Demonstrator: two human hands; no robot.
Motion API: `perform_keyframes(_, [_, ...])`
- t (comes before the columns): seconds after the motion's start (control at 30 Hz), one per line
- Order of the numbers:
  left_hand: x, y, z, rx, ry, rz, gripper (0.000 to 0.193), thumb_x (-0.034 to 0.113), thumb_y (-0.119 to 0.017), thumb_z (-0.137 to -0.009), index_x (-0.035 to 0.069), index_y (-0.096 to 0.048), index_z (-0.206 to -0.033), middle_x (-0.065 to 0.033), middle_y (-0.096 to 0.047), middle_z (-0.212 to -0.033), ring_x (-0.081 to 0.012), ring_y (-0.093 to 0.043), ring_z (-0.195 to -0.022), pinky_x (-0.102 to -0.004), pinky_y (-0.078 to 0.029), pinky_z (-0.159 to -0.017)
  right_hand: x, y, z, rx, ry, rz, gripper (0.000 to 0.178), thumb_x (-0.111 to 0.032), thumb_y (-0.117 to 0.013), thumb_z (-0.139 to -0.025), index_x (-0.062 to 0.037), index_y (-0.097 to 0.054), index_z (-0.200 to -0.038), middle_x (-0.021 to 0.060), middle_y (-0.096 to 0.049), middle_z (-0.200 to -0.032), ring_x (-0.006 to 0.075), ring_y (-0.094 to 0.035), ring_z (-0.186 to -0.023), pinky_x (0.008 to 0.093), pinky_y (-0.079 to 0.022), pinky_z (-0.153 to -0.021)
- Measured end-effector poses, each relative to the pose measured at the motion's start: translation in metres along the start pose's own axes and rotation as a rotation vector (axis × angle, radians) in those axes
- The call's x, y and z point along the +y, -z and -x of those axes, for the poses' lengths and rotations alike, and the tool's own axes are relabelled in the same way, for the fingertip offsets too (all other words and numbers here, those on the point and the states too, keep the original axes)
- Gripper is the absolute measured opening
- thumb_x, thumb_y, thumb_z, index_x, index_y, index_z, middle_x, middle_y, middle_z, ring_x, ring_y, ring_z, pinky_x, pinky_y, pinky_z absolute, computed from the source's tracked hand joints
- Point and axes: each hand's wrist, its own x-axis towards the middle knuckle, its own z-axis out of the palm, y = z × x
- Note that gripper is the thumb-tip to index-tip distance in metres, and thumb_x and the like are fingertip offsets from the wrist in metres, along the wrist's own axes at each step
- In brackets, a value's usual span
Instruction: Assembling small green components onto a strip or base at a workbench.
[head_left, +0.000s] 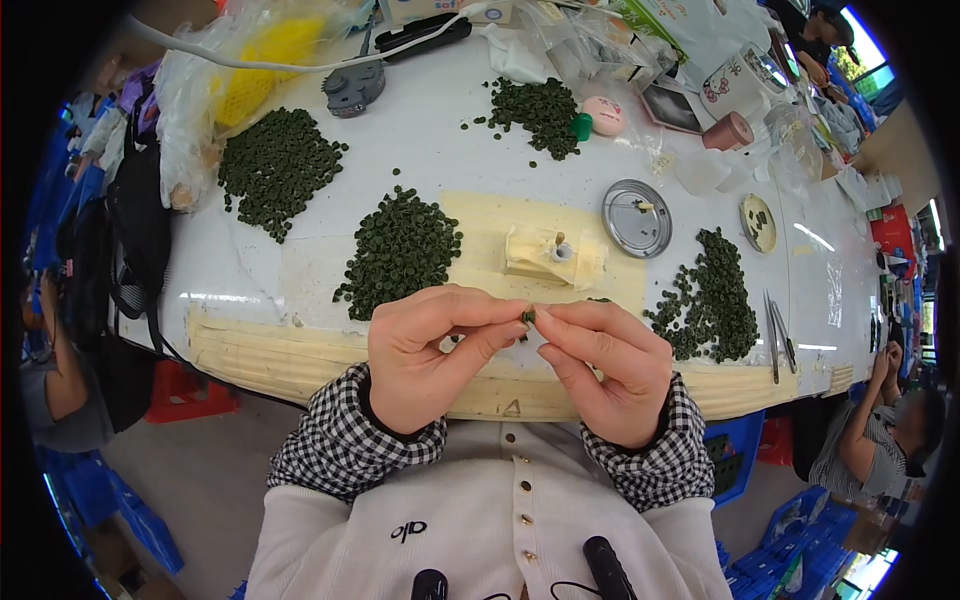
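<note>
I see the left hand (425, 350) and right hand (612, 365) meeting, fingertips nearly touching, closed around a small dark green piece (528, 316). It sits between them over the table's near edge, just this side of the cream block (540, 265).

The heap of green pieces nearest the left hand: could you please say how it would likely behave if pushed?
The heap would probably scatter, as its pieces lie loose. Each is likely light, being tiny beside the left hand.
</note>
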Motion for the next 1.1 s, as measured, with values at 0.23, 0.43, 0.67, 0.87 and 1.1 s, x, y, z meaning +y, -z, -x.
perform_keyframes(0.23, [0.006,0.0,-0.003,-0.003,-0.161,-0.232,0.02,-0.007,-0.071,-0.081,-0.001,-0.072,-0.1,-0.0127,-0.071,-0.086,-0.0195,-0.069,-0.077,-0.026,-0.054,-0.069,0.002,0.0,0.0,-0.014,0.038,0.021,0.033,0.006,-0.073,-0.078,-0.0001,-0.07,-0.111,0.0138,-0.069,-0.101,0.0215,-0.068,-0.082,0.0271,-0.056,-0.069])
perform_keyframes(0.43, [0.005,-0.001,-0.003,-0.009,-0.167,-0.264,0.018,-0.007,-0.071,-0.081,-0.002,-0.071,-0.098,-0.0136,-0.071,-0.085,-0.0202,-0.069,-0.075,-0.0261,-0.055,-0.066,0.004,0.001,0.0,-0.009,0.08,0.067,0.033,0.007,-0.073,-0.077,0.0004,-0.07,-0.11,0.0136,-0.068,-0.1,0.0219,-0.068,-0.081,0.0278,-0.056,-0.068])
perform_keyframes(0.67, [0.006,-0.002,-0.004,-0.005,-0.195,-0.281,0.018,-0.007,-0.072,-0.081,-0.002,-0.071,-0.098,-0.0133,-0.071,-0.085,-0.0198,-0.069,-0.074,-0.0261,-0.054,-0.065,0.005,0.001,0.0,-0.001,0.099,0.087,0.03,0.006,-0.072,-0.078,0.0006,-0.07,-0.108,0.0132,-0.069,-0.099,0.0214,-0.069,-0.081,0.0275,-0.056,-0.067])
perform_keyframes(0.87, [0.006,-0.002,-0.003,-0.015,-0.189,-0.262,0.021,-0.01,-0.07,-0.079,-0.001,-0.07,-0.099,-0.0121,-0.071,-0.086,-0.0185,-0.067,-0.076,-0.0258,-0.051,-0.066,0.001,-0.001,0.001,0.046,-0.046,-0.019,0.023,0.005,-0.073,-0.078,0.0002,-0.071,-0.101,0.0138,-0.069,-0.098,0.0211,-0.069,-0.081,0.0269,-0.056,-0.068])
perform_keyframes(1.1, [0.003,-0.003,-0.001,0.049,-0.106,-0.243,0.018,-0.007,-0.072,-0.08,-0.003,-0.072,-0.097,-0.0127,-0.071,-0.084,-0.0171,-0.067,-0.072,-0.025,-0.052,-0.063,-0.005,0.014,-0.013,0.124,-0.071,0.212,0.022,0.004,-0.074,-0.076,-0.0012,-0.071,-0.098,0.01,-0.065,-0.085,0.0226,-0.064,-0.075,0.0297,-0.051,-0.065])
